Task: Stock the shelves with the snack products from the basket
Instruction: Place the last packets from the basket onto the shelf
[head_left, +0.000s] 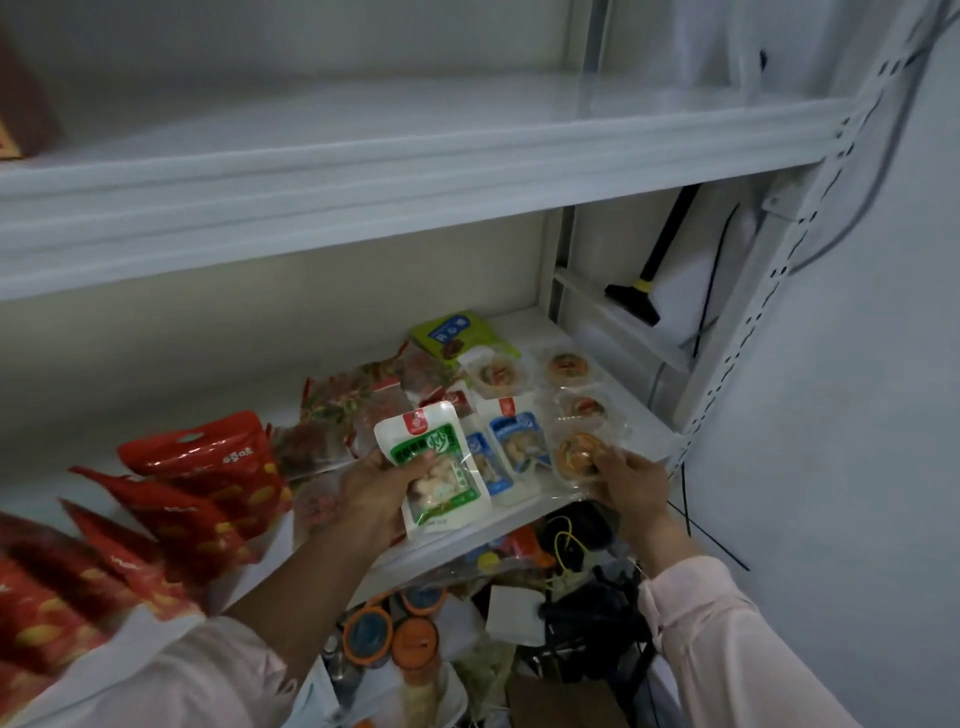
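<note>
The left hand (371, 493) has its fingers (421, 460) clenched around a white and green snack pouch (432, 467), thumb across the green label, holding it tilted just above the front of the middle shelf (524, 512). A clear window in the pouch shows pale lumps of food inside. The right hand (631, 475) has its fingers grasping a round orange snack in clear wrap (577, 453), which lies at the shelf's front right corner.

On the shelf just behind the held pouch lie two white and blue pouches (511, 447) side by side, each with a clear window showing pale pieces. Right of them, a column of round snacks in clear wrap (569, 366) runs toward the back of the shelf. A green and blue packet (457, 335) lies at the back. Left of it sits a heap of clear packets with red contents (358, 410), and further left red bags with yellow spots (208, 483) lean one on another in a row toward the near left.

The upper shelf (415, 171) carries only a dark red box (23, 104) at its far left edge. Below the middle shelf, a jumble of goods shows: orange-lidded tubs (392, 631), a white packet and dark items; whether these lie in a basket I cannot tell. Both sleeves (727, 639) are pale pink
</note>
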